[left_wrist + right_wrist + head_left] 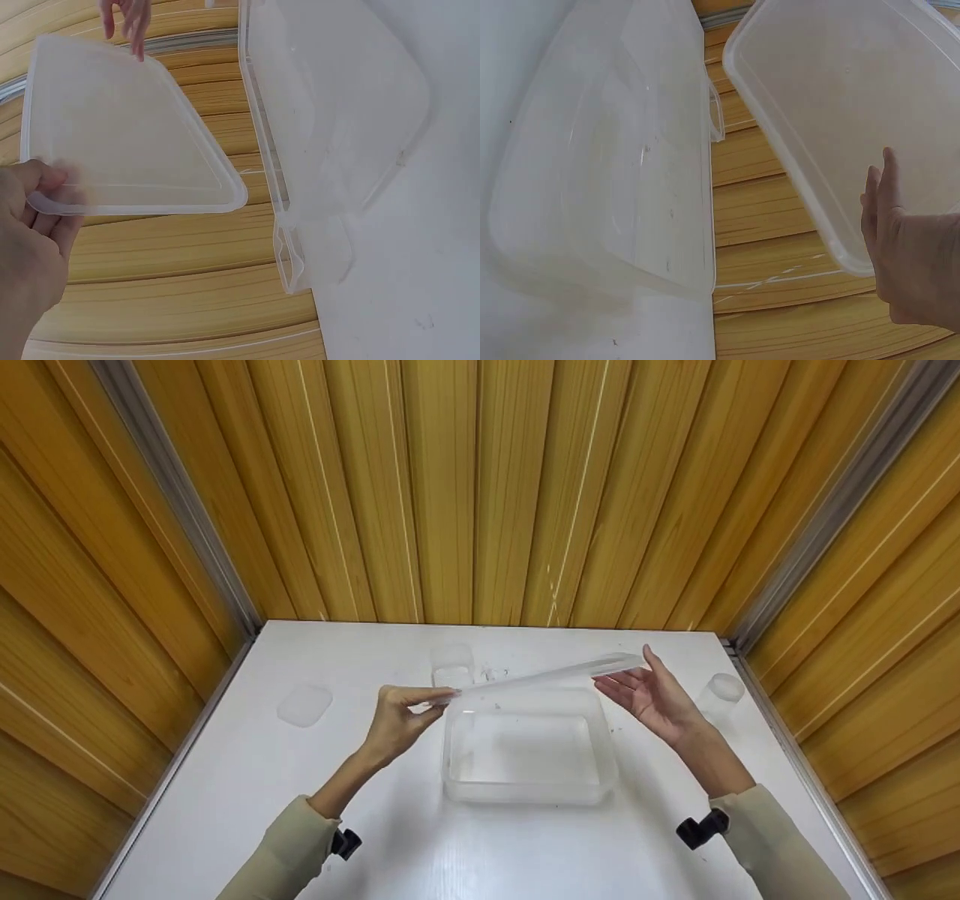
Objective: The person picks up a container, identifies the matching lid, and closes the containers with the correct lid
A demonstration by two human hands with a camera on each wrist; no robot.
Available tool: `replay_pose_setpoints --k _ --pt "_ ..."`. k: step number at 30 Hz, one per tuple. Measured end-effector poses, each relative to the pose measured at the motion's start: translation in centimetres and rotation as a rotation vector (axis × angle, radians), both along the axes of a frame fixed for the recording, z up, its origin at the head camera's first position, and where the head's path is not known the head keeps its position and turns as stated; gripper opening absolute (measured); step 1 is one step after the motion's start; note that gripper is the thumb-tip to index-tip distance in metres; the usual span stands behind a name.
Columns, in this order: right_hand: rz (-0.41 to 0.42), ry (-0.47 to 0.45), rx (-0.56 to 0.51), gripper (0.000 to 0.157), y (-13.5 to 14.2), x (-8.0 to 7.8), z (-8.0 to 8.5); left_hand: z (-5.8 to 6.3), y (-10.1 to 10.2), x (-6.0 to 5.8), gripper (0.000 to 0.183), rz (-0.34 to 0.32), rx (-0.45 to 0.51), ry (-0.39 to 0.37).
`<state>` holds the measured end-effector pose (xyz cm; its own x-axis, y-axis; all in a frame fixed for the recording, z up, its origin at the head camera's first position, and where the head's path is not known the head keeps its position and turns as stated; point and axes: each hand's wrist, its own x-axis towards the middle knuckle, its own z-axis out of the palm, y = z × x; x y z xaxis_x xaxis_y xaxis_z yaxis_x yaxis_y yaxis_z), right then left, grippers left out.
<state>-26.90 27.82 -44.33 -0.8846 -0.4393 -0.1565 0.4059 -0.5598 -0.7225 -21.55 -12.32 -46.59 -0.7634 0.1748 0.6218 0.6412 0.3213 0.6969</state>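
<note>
A large translucent plastic lid [551, 675] is held up over the far side of a rectangular clear plastic box [530, 793], tilted with its right end higher. My left hand [401, 718] pinches the lid's left edge, thumb on one face and fingers on the other, as the left wrist view of the lid [120, 135] shows. At the raised end is my right hand [660, 705], fingers extended and thumb up beside the lid's edge. In the right wrist view those straight fingers [889, 187] overlap the lid. The box stands uncovered.
Behind the box stands a small clear container [452, 656]. A small rounded translucent lid [304, 706] lies at the left of the white table [225, 780]. Beyond my right hand is a round clear container [724, 690]. Wood-patterned walls [480, 495] enclose the table's back and sides.
</note>
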Motion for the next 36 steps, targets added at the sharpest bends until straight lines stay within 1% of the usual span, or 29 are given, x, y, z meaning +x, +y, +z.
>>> replay_pose_setpoints --k 4,7,9,11,14,16,18,19,21,23,26,28,29,31,34,36 --pt "0.000 -0.054 0.041 0.034 0.0 0.3 -0.2 -0.9 -0.1 0.0 0.031 -0.085 -0.069 0.100" --pt "0.039 -0.049 0.088 0.029 0.1 0.5 -0.5 -1.4 -0.3 -0.2 0.038 -0.115 -0.126 0.176" --pt "0.073 -0.038 0.085 0.027 0.1 0.6 -0.8 -1.6 -0.3 -0.2 0.041 -0.119 -0.170 0.219" --pt "0.103 -0.035 0.040 0.029 0.2 0.6 -1.0 -1.8 -0.3 -0.3 0.041 -0.118 -0.201 0.246" --pt "0.117 -0.026 -0.039 0.036 0.3 0.5 -1.2 -1.9 -0.3 -0.5 0.041 -0.092 -0.230 0.250" --pt "0.102 -0.023 -0.076 0.037 0.4 0.4 -1.4 -1.9 -0.3 -0.6 0.044 -0.055 -0.258 0.224" --pt "0.077 -0.019 -0.092 0.037 0.4 0.4 -1.5 -1.9 -0.4 -0.8 0.052 -0.016 -0.293 0.164" --pt "0.063 -0.020 -0.096 0.036 0.4 0.4 -1.5 -2.0 -0.6 -1.0 0.059 -0.004 -0.301 0.116" --pt "0.045 -0.021 -0.102 0.036 0.4 0.3 -1.6 -2.0 -0.8 -1.5 0.070 -0.015 -0.271 -0.021" --pt "0.044 -0.013 -0.102 0.035 0.6 0.4 -1.8 -2.1 -1.1 -2.0 0.070 -0.050 -0.161 -0.202" --pt "0.050 0.014 -0.085 0.034 0.8 0.5 -2.0 -2.2 -1.5 -2.8 0.053 -0.118 0.058 -0.476" --pt "0.055 0.026 -0.078 0.034 0.9 0.6 -2.2 -2.2 -1.6 -3.2 0.046 -0.131 0.156 -0.616" --pt "0.057 0.033 -0.073 0.034 0.9 0.6 -2.3 -2.1 -1.6 -3.4 0.046 -0.132 0.180 -0.672" --pt "0.065 0.038 -0.067 0.034 1.0 0.7 -2.6 -2.0 -1.4 -3.5 0.049 -0.127 0.210 -0.749" --pt "0.068 0.041 -0.047 0.034 1.1 0.8 -3.0 -2.1 -1.0 -3.6 0.052 -0.090 0.232 -0.795" --pt "0.060 0.043 -0.006 0.032 1.1 0.9 -3.2 -2.2 -0.7 -3.6 0.051 -0.064 0.245 -0.818"
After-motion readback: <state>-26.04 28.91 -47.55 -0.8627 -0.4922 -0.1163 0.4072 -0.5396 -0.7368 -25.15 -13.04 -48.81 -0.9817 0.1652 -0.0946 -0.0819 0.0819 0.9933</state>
